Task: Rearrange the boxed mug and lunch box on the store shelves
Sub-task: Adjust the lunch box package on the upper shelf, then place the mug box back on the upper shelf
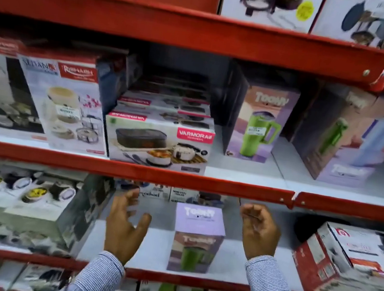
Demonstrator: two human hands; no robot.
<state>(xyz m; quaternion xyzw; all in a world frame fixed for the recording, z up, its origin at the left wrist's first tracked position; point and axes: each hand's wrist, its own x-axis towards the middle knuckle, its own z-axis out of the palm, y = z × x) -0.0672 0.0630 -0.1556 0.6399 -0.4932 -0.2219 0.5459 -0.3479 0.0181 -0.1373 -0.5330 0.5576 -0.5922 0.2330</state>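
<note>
A lilac boxed mug (197, 238) with a green mug pictured on it stands upright on the lower shelf, between my two hands. My left hand (125, 225) hovers left of it, fingers spread, holding nothing. My right hand (259, 231) is right of the box with fingers loosely curled, also holding nothing. Neither hand touches the box. One shelf up, a white Varmora lunch box (158, 144) lies at the front of a stack of similar boxes.
Two more lilac mug boxes (257, 124) (351, 136) stand on the middle shelf right of the lunch boxes. Tall white boxes (67, 104) fill its left. The lower shelf has boxes at left (22, 204) and right (353, 261). Red shelf rails (127, 170) cross the view.
</note>
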